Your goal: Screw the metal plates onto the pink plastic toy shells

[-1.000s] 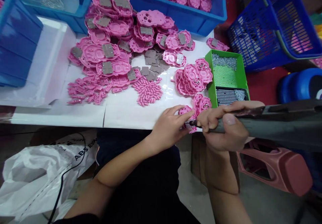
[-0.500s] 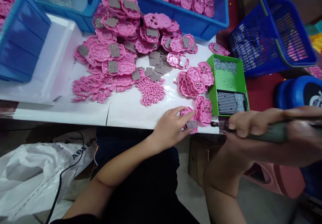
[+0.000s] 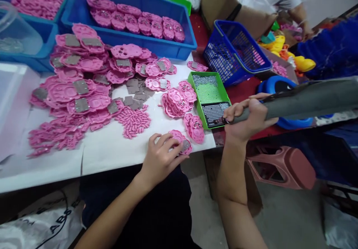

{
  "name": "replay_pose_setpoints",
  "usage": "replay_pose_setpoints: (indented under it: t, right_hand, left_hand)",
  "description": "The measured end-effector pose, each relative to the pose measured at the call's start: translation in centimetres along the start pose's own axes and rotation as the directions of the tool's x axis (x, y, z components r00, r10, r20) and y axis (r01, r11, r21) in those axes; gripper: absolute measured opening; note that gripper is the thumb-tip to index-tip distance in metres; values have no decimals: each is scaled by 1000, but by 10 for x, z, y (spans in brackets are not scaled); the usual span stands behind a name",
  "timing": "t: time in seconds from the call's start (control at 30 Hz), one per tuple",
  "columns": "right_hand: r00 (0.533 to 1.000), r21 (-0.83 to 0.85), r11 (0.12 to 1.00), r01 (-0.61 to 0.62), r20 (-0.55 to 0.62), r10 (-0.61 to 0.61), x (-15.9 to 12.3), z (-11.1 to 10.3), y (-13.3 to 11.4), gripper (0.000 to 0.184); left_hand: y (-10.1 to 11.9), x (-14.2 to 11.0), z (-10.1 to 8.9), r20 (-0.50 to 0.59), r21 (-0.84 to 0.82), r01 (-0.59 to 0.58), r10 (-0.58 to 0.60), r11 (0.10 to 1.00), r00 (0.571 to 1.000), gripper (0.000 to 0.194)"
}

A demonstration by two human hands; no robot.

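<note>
The left hand (image 3: 160, 159) is pinning a pink moulded plastic shell (image 3: 177, 137) at the desk (image 3: 112, 157) edge, grip clamped; the right, gripping a grey-green cylindrical screwdriver (image 3: 296, 101), is perhaps risking knocking screws loose.

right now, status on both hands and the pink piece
Left hand on pink piece, near table edge; right hand gripping power driver, tip at green tray; nothing visible between hands.

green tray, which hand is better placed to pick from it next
The right hand, probably: it holds a tool whose tip is at the green tray, while the left hand is on a pink part.
</note>
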State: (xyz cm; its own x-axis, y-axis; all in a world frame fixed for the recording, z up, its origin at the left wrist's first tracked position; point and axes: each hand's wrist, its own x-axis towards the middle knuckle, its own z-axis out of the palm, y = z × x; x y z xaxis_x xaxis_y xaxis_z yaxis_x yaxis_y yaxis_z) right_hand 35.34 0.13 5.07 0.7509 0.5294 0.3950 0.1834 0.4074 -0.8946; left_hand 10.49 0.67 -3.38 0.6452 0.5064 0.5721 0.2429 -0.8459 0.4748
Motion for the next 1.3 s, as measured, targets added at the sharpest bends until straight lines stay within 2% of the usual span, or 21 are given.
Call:
replay_pose_setpoints:
  t: [0.1,0.23,0.37,0.5,0.67,0.77,0.8,0.83,0.87,0.9,0.93,1.0,1.1,1.3]
  right_hand:
    - [992,-25,995,98,-71,-100,-4,5,5,23]
    - [993,-13,997,79,-90,-80,-2,9,6,22]
    - [992,43,998,46,-124,-40,-4,11,4,18]
    - [995,53,999,3,-104,2,-9,14,6,22]
    - [994,-10,999,37,-99,-38,2,8,8,32]
    - [995,76,993,93,37,-96,5,-7,-9,47]
    - [980,125,986,110,152,-129,1,-11,-19,50]
    - [960,140,983,116,239,-147,-5,-14,-29,43]
    - [965,134,984,114,222,-142,-15,-14,-39,27]
    - [980,122,986,109,152,-127,-27,-12,-49,11]
    - [982,136,985,102,146,-122,-40,-9,-56,9]
    - [960,142,989,34,271,-72,-66,1,-63,11]
    - [935,119,992,-41,354,-4,-90,12,-55,7]
    - [962,119,991,-62,270,28,-90,15,-38,10]
  left_hand:
    - [0,4,-4,83,-31,-23,26,999,996,7]
    - [3,10,-2,126,-17,-63,65,998,990,6]
    - [5,11,1,97,34,-107,104,994,990,4]
    - [4,11,2,77,32,-120,118,992,990,4]
    - [0,9,3,164,-33,-125,129,992,978,7]
    - [-2,8,1,197,-30,-125,129,992,972,10]
    - [-2,8,1,200,-28,-131,134,991,971,11]
    - [-2,8,1,201,-27,-137,139,990,970,11]
    - [-2,8,1,201,-26,-140,143,990,969,12]
    - [-2,9,0,201,-28,-141,144,990,969,13]
    - [-2,9,0,200,-31,-140,144,990,969,14]
    - [-2,10,0,194,-41,-134,139,990,971,15]
    - [-1,11,0,177,-49,-131,138,990,975,15]
    - [-2,9,3,165,-42,-117,122,992,979,18]
